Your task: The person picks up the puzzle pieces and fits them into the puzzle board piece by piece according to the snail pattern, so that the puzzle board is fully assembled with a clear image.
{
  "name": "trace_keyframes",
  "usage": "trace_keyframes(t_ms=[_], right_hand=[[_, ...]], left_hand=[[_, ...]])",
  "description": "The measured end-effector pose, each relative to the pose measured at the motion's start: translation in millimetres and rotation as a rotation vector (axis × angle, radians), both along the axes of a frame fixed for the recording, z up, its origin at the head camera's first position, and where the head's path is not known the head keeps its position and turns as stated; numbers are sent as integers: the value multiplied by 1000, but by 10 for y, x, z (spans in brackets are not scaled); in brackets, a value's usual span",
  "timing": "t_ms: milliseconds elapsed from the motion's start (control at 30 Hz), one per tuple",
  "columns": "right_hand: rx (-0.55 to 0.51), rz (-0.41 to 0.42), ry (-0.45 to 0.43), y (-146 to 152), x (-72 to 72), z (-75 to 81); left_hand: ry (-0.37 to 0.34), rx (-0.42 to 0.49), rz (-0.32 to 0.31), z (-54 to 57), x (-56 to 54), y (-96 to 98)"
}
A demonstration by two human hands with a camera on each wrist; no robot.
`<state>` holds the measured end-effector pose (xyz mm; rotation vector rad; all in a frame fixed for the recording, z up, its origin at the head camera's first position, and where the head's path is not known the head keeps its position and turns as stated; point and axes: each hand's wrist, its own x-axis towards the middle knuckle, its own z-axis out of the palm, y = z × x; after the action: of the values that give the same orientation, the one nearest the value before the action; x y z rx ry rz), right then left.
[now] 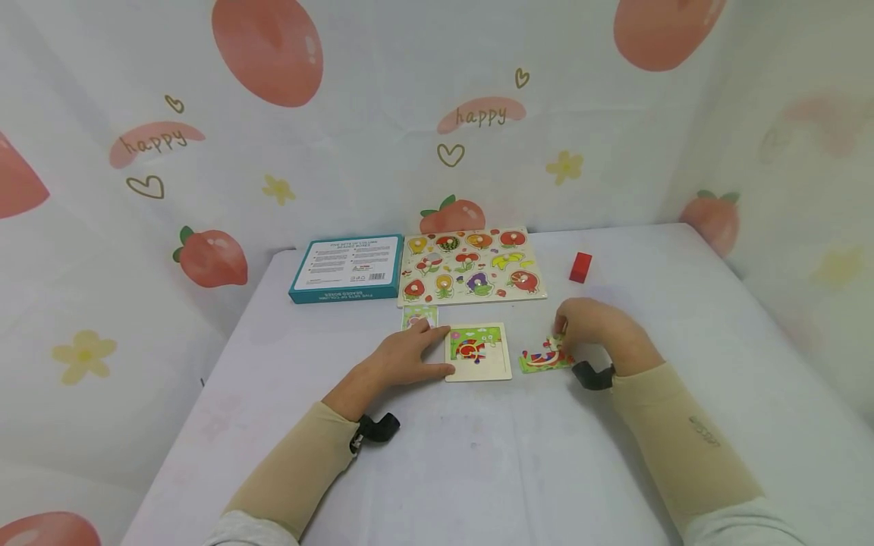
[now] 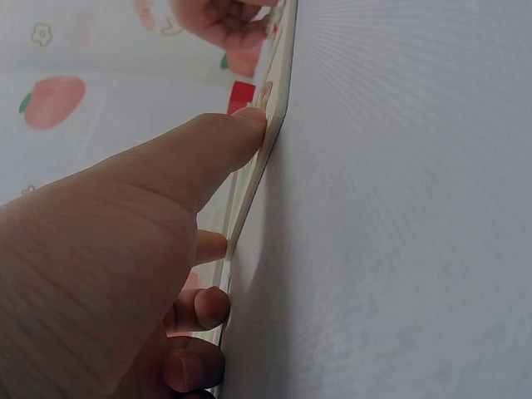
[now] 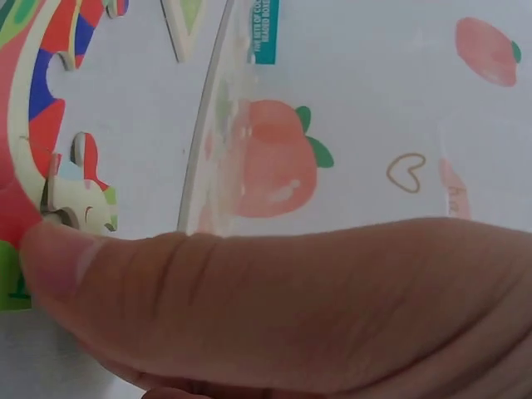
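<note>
A small square wooden puzzle tray (image 1: 488,370) lies on the table, with pieces of a red and green picture in its upper part. My left hand (image 1: 406,356) rests at its left side, thumb by the lower corner and index finger by the upper one. In the left wrist view the thumb (image 2: 224,137) presses on the tray's edge. My right hand (image 1: 594,330) pinches a puzzle piece (image 3: 83,195) just right of the tray; its fingertips are partly hidden. Under that hand lie loose green, red and blue puzzle pieces (image 1: 539,365).
Behind the tray lies a wooden fruit peg board (image 1: 488,265), beside a teal-edged box (image 1: 348,267) at left. A small picture card (image 1: 419,315) sits between the left hand and the board. Farther right stands a red block (image 1: 580,267). A patterned cloth hangs behind the table.
</note>
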<state>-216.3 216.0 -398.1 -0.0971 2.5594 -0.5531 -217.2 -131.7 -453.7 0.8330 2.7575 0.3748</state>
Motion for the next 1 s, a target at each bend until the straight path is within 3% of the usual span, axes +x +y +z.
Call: trace_keyframes(t_ms=[200,433,1000], right_hand=[[8,13,25,3,17,37],[-24,-4,-20,-46,28,15],[-10,27,-30,-44,-2,-14]], left_hand=[[4,-4,-6,-8,-11,1],[-13,-6,1,-11,-4,2],[-4,-8,6,3,7,6]])
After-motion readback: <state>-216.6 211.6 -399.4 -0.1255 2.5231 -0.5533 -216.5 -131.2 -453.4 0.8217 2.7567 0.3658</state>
